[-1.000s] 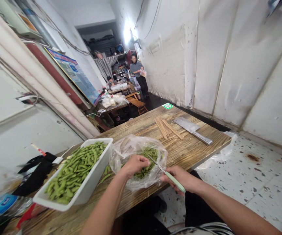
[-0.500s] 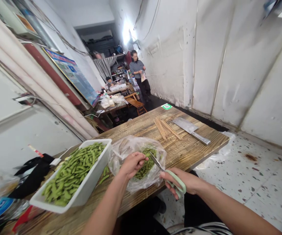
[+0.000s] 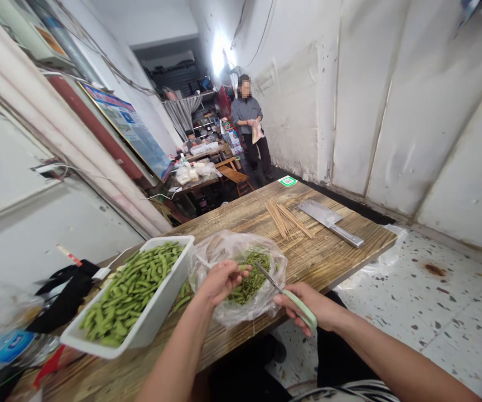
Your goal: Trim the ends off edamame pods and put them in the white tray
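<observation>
Between the fingertips of my left hand (image 3: 220,281) is a green edamame pod (image 3: 244,268), its tip pointing right. My right hand (image 3: 303,306) grips scissors (image 3: 298,309) with pale green handles, and their blades reach left close to the pod. Below both hands lies a clear plastic bag (image 3: 207,251), spread wide, with small green trimmings (image 3: 251,282) inside. To the left stands a white tub (image 3: 146,312) heaped with edamame pods (image 3: 134,290). A few loose pods (image 3: 182,300) lie on the wood between tub and bag.
On the wooden table (image 3: 241,218) are a bundle of thin wooden sticks (image 3: 287,220) and a cleaver (image 3: 328,220). A plastic bottle (image 3: 15,349) and a black bag (image 3: 63,298) sit at the left. Farther back, a person (image 3: 249,123) stands holding a cloth-like item.
My left hand has shifted slightly left, and the pod in it now shows more fully. The scissors have turned a little. The standing person has come nearer.
</observation>
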`<action>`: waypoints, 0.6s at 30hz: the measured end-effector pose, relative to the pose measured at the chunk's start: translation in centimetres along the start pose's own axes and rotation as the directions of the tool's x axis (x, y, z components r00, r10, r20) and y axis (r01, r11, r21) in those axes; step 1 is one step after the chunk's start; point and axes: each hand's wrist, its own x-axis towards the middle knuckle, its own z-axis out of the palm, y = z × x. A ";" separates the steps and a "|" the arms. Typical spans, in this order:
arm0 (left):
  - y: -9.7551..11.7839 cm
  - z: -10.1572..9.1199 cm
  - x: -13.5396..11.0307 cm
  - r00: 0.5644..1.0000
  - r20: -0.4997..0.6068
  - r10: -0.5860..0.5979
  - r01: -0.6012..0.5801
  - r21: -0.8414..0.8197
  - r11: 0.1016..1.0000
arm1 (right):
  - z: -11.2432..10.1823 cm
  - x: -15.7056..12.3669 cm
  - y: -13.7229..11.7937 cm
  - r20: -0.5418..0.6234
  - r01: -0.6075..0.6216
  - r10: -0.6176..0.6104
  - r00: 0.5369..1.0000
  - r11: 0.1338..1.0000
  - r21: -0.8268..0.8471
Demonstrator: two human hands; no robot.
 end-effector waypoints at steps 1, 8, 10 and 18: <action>0.2 -0.4 -0.1 1.000 -0.008 0.011 -0.011 0.002 1.000 | -0.2 -0.1 0.0 0.011 0.009 -0.009 1.000 1.000 0.009; -0.9 -2.6 0.8 0.978 -0.038 0.207 -0.117 0.720 0.684 | -1.0 -0.3 0.4 0.046 -0.018 0.018 0.999 1.000 0.004; -1.7 -2.6 1.7 0.957 -0.036 0.288 -0.095 0.898 0.429 | -0.9 -0.2 0.6 0.050 -0.012 0.013 0.999 1.000 -0.018; -1.9 -2.2 2.5 0.971 0.059 0.230 -0.148 0.907 0.393 | -1.0 -0.5 0.5 0.136 0.069 -0.048 0.990 0.987 -0.148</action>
